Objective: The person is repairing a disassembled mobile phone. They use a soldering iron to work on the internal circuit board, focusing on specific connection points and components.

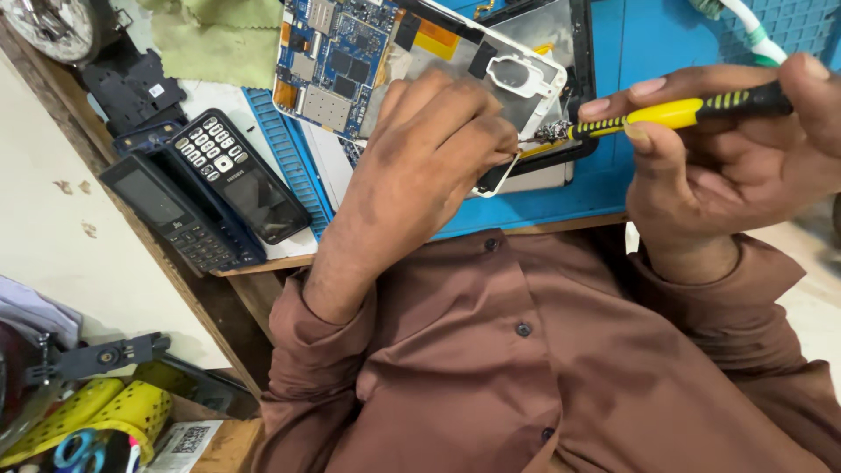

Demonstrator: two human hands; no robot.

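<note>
An opened tablet [385,52] lies on a blue work mat [613,52], its blue circuit board and silver shield exposed. My left hand [420,166] rests on the tablet's lower edge, fingers curled and pressing it down near a small white frame piece. My right hand [718,149] grips a yellow and black screwdriver [683,109] held level, its tip pointing left at a cluster of small screws by my left fingertips. My brown shirt fills the lower part of the view.
Two black keypad phones [210,193] lie at the left on the bench edge. A green cloth [219,35] sits behind them beside black plastic parts [131,88]. A yellow holder and scissors [88,429] are at lower left. A blue basket [788,26] stands at the top right.
</note>
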